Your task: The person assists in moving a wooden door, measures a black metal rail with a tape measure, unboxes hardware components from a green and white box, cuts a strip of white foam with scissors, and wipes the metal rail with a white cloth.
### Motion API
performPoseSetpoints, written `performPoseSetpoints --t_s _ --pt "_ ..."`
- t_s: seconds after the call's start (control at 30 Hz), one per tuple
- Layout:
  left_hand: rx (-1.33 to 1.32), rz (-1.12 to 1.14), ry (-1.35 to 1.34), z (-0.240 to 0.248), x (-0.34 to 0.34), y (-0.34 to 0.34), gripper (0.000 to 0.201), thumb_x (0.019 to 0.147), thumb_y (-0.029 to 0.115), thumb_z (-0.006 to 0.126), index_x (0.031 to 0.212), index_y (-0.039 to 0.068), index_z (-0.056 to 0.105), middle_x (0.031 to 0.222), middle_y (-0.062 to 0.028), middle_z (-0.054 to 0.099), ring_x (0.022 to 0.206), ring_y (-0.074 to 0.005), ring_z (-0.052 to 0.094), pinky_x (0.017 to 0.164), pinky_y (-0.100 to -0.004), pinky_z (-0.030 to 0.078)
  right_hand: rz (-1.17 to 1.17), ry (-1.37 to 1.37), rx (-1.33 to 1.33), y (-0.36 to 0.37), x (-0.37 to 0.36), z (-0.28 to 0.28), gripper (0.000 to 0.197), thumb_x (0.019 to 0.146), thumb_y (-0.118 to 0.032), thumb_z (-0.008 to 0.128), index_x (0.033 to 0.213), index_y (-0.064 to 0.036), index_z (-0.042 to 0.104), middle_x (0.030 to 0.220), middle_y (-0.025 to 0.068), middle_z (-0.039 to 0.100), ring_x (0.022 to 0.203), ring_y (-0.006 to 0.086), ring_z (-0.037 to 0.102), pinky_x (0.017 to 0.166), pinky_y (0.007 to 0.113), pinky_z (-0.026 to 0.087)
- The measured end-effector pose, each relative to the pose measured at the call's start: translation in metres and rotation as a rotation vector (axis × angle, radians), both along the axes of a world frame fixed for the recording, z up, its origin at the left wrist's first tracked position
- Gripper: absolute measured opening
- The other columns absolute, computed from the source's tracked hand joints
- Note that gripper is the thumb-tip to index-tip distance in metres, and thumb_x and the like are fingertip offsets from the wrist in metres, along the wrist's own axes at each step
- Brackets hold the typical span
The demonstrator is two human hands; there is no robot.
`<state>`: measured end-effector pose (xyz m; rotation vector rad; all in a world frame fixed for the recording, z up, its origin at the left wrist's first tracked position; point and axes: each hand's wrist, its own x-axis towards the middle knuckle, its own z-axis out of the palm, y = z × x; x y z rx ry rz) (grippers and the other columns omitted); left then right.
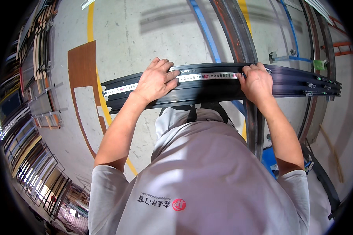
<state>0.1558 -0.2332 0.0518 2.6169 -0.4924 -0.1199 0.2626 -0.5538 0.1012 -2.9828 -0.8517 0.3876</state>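
Observation:
Long black metal profiles (219, 91) lie across in front of me, side by side, with grooves along their length. A white tape measure blade (215, 76) runs along them from near their left end. My left hand (157, 80) lies over the blade and the profile, its fingers bent toward the far edge. Further right, my right hand (257, 83) is closed at the point where the blade disappears, its fingers curled at the far edge. Whether a tape case is under that hand is hidden. Small metal fittings (311, 84) sit on the profiles' right part.
A dark steel beam (237, 31) passes beneath the profiles. Brown sheet material (81, 64) lies on the floor at left, near a yellow line (90, 23). Racks of long strips (39, 160) line the far left. A blue object (269, 160) is below my right arm.

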Motion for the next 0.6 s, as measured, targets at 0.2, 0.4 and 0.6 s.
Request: performPoseSetpoints --t_s 0.2,0.4,0.6 --pt "-0.01 0.002 0.001 0.0 -0.002 0.003 0.025 0.084 0.022 0.068 0.102 0.005 0.073 0.11 -0.0149 0.066 0.111 -0.0306 0.058 0.102 -0.0419 0.043 0.001 0.006 -0.026 0.003 -0.001 0.004 0.022 0.087 -0.027 0.069 0.088 -0.0055 0.07 0.093 0.0101 0.069 0.096 0.0316 0.061 0.079 0.044 0.053" --pt "-0.037 0.012 0.007 -0.004 -0.003 0.004 0.023 0.084 0.021 0.068 0.1 0.005 0.073 0.109 -0.0136 0.066 0.111 -0.0293 0.057 0.101 -0.0413 0.043 -0.016 0.004 -0.044 0.007 -0.001 0.006 0.022 0.087 -0.028 0.07 0.086 -0.0054 0.07 0.092 0.0104 0.07 0.096 0.0307 0.062 0.08 0.042 0.053" --pt "-0.062 0.017 -0.059 -0.013 -0.005 0.005 0.025 0.086 0.025 0.064 0.1 0.007 0.074 0.1 -0.0104 0.065 0.105 -0.0261 0.057 0.1 -0.0403 0.042 -0.021 0.015 -0.049 0.007 -0.002 0.005 0.024 0.088 -0.029 0.07 0.091 -0.0047 0.07 0.094 0.012 0.068 0.097 0.0323 0.06 0.08 0.044 0.052"
